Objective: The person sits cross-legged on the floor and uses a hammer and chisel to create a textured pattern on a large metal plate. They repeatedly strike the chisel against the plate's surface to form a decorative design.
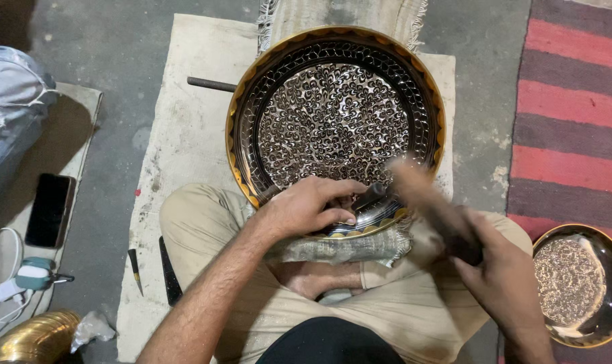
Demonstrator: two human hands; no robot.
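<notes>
Head view, item one: large round engraved metal tray, golden scalloped rim, dense dark-and-silver scroll pattern across the well. We find it propped on our lap, near edge resting on a folded fringed cloth, far edge over the pale floor mat.

Item two: our left hand, fingers curled closed around a small dark chisel, its tip set on the tray's near rim band.

Item three: our right hand, clenched on the handle of a wooden mallet, blurred by motion, head near the chisel's top.

Handling note: we judge the tray rigid and fairly heavy, its polished surface slippery and its engraved face easily marred; best taken by the plain rim at two opposite sides.

Sundries: smaller engraved bowl at right on the red striped rug; metal rod beyond the tray; black phone, white charger and cable, ribbed brass vessel at left; a thin dark tool on the mat.
</notes>
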